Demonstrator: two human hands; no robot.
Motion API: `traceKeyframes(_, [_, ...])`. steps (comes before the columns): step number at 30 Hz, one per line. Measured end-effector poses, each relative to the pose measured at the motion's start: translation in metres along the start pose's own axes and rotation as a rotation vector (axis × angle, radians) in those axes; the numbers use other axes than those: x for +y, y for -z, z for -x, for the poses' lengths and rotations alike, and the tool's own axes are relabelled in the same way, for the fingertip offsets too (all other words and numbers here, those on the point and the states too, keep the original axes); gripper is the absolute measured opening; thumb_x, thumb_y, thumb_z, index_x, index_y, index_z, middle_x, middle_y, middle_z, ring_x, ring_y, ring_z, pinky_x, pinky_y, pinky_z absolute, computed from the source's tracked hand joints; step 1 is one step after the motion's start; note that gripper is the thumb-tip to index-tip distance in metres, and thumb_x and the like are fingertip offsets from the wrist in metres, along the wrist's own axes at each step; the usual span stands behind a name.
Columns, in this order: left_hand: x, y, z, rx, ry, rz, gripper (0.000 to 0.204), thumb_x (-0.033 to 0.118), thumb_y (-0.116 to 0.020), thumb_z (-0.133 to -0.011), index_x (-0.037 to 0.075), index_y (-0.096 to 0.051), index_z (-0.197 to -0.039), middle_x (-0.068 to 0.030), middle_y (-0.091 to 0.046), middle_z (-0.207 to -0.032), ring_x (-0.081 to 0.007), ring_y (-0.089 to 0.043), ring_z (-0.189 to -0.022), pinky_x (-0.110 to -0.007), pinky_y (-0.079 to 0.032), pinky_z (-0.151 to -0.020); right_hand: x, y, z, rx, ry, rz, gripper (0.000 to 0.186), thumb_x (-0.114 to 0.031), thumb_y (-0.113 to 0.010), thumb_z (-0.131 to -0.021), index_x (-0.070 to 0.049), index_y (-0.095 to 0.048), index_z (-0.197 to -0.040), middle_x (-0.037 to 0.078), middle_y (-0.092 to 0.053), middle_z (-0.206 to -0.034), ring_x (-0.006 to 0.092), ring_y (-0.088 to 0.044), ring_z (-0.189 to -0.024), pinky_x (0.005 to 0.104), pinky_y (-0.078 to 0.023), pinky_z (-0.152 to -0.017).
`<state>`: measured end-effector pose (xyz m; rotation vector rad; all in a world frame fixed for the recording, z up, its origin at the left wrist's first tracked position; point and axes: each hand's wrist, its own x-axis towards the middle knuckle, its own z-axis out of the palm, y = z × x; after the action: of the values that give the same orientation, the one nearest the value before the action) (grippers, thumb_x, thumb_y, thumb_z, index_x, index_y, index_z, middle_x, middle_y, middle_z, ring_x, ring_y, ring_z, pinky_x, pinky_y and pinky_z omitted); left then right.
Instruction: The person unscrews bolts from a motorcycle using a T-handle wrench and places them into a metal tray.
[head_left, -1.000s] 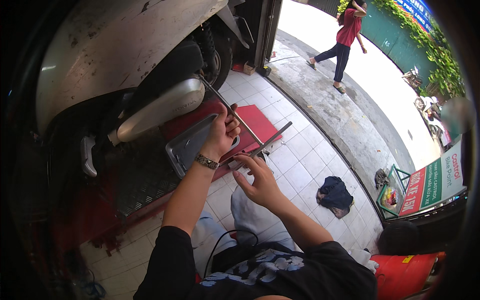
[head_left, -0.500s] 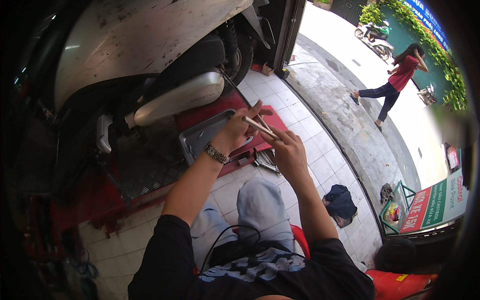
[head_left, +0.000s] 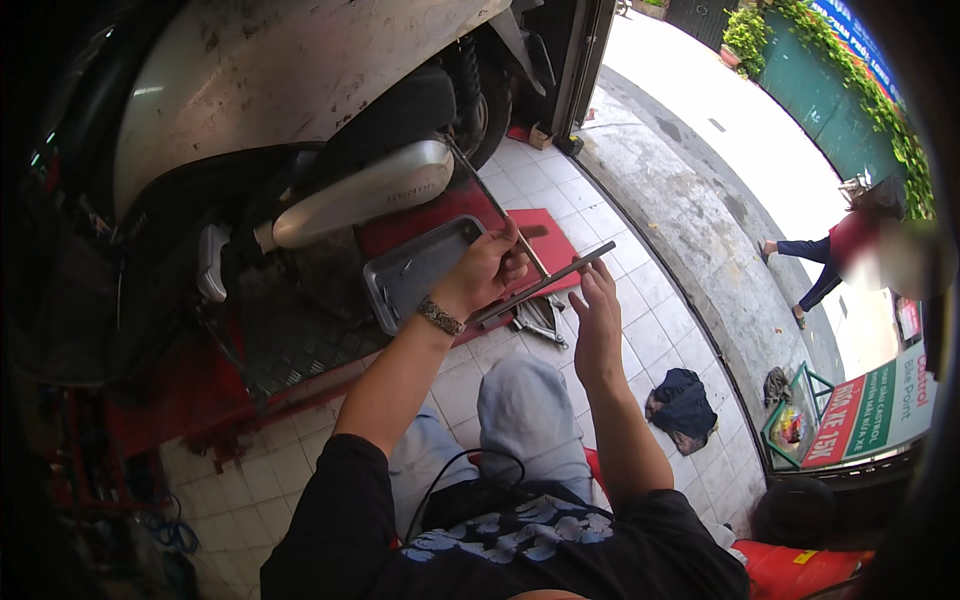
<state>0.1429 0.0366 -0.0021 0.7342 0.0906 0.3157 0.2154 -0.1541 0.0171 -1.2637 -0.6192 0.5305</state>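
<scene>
At the left we see the scooter [head_left: 270,110], its silver cover [head_left: 365,195] in place low on its side. Next comes the tray [head_left: 425,252], with something small lying in it, then the left hand [head_left: 480,275], its fingers loosely curled about the shaft of the T-wrench [head_left: 562,273]. That shaft slopes from the back end of the cover, near the rear wheel [head_left: 495,120], down to a crossbar above the red platform [head_left: 562,238]. Beyond it we find a metal part [head_left: 545,322] on the tiles, then the right hand [head_left: 598,325], fingers spread straight and holding nothing, the tips just beside the crossbar's end; we cannot tell whether they touch. Farther right lies a dark cloth [head_left: 684,410].

We judge the turning to be under way, not finished: the T-wrench reaches to the scooter and has yet to come away. Whether it loosens or tightens, we cannot tell.

Compared with half a second ago, the crossbar has swung round to point up and right, the right hand has let it go, and the passer-by [head_left: 825,262] has moved to the right rim.
</scene>
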Motion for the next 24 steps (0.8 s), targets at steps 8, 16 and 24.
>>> traceKeyframes(8, [0.003,-0.008,-0.004,0.132,-0.048,-0.222,0.054,0.047,-0.051,-0.104,-0.003,-0.066,-0.115,0.0063,-0.044,-0.072,-0.0033,-0.034,-0.056,-0.021,-0.029,-0.048,-0.025,-0.048,0.040,-0.122,0.621,0.789,0.035,-0.028,-0.057,-0.097,-0.014,-0.069,-0.126,0.028,-0.013,-0.161,0.0458,-0.010,-0.148,0.0529,-0.013,-0.119])
traceKeyframes(16, [0.006,-0.008,-0.007,0.154,-0.061,-0.199,0.061,0.050,-0.040,-0.107,-0.003,-0.070,-0.109,0.0070,-0.037,-0.067,-0.0040,-0.029,-0.053,-0.021,-0.027,-0.047,0.022,-0.012,0.005,-0.019,0.218,0.482,0.060,-0.047,-0.031,-0.108,-0.006,-0.050,-0.147,0.034,-0.013,-0.159,0.0472,-0.012,-0.149,0.0528,-0.018,-0.119])
traceKeyframes(24, [0.009,-0.007,-0.011,0.186,-0.071,-0.199,0.063,0.051,-0.035,-0.108,-0.001,-0.070,-0.106,0.0076,-0.033,-0.064,-0.0038,-0.028,-0.053,-0.022,-0.025,-0.047,-0.007,-0.046,0.030,-0.101,0.599,0.868,0.035,-0.029,-0.059,-0.095,-0.017,-0.069,-0.126,0.029,-0.003,-0.164,0.0512,-0.001,-0.149,0.0590,-0.010,-0.119])
